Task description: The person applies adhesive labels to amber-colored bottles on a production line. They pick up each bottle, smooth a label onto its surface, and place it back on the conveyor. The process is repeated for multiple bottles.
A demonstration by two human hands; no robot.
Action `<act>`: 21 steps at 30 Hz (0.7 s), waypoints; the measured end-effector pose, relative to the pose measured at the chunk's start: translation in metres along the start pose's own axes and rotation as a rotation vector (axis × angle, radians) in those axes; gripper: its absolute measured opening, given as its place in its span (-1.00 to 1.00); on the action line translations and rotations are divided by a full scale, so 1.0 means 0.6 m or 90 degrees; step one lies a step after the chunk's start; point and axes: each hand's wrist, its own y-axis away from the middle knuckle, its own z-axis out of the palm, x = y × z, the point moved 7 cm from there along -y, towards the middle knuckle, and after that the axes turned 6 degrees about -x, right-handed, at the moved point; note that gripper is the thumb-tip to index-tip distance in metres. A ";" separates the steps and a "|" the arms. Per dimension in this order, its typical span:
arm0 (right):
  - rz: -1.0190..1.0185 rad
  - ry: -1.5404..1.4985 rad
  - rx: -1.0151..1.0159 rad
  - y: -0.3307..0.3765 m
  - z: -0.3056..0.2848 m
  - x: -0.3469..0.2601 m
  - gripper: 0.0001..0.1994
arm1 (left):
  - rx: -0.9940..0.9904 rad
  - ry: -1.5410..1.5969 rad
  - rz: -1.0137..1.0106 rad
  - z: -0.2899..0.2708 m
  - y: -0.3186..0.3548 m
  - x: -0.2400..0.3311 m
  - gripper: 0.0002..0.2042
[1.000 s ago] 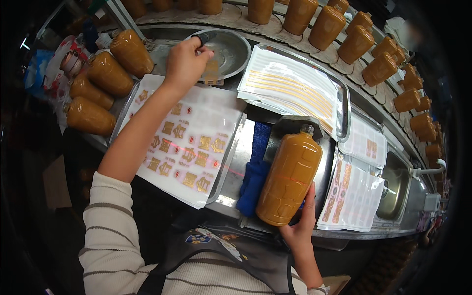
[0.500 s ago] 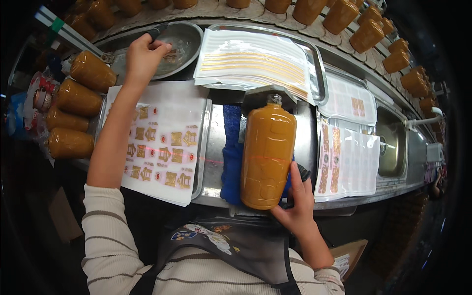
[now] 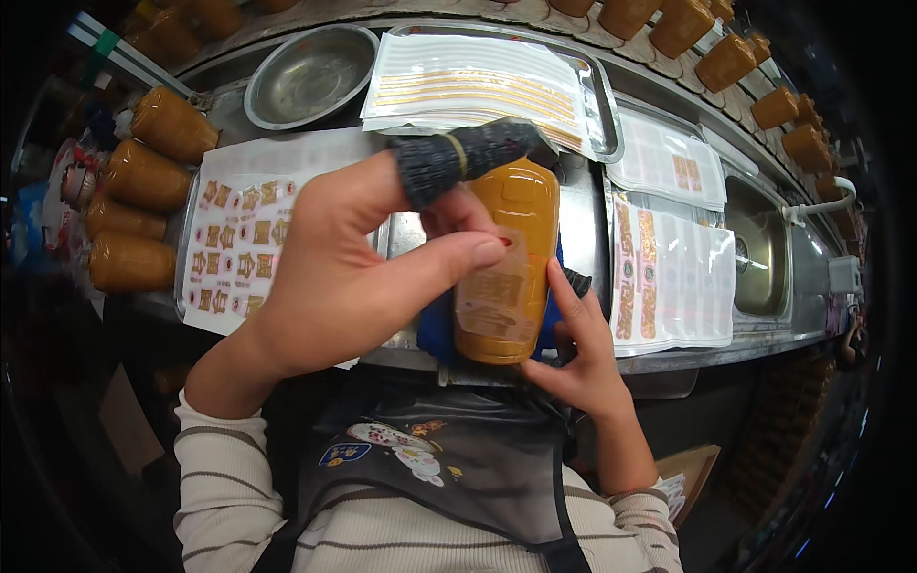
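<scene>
A glossy caramel-brown bottle (image 3: 528, 205) lies on its back on a blue cloth (image 3: 436, 329), its base toward me. My right hand (image 3: 585, 349) grips its lower right side, thumb near the base and fingers along the edge. Above the bottle's left half, my left hand (image 3: 334, 263) pinches the top of a thin translucent decal (image 3: 494, 296) with dark gold lettering. The decal hangs over the bottle's front; I cannot tell how much of it touches the surface. Dark ribbed finger covers show on both hands. The bottle's neck is hidden behind my left hand.
A steel bowl (image 3: 311, 78) stands at the far left. Decal sheets (image 3: 224, 244) lie on the left, gold-striped sheets (image 3: 478, 81) at the back, more sheets (image 3: 683, 286) on the right. Brown bottles (image 3: 148, 174) are stacked at the left edge. A sink (image 3: 759, 253) is at the right.
My left hand has come from the steel bowl back over the bottle, with a decal now visible in its pinch. My right hand stays on the bottle.
</scene>
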 end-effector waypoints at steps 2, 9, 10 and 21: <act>0.079 -0.136 -0.055 -0.002 -0.013 0.012 -0.15 | 0.006 0.001 0.012 0.015 -0.024 -0.031 -0.88; 0.080 -0.513 0.119 -0.065 -0.010 0.040 -0.36 | 0.021 0.004 -0.060 0.032 -0.065 -0.097 -0.87; 0.072 -0.515 0.126 -0.069 -0.005 0.037 -0.35 | 0.024 -0.011 -0.048 0.034 -0.067 -0.096 -0.87; 0.040 -0.506 0.135 -0.070 0.007 0.031 -0.31 | 0.027 -0.022 -0.005 0.039 -0.066 -0.095 -0.86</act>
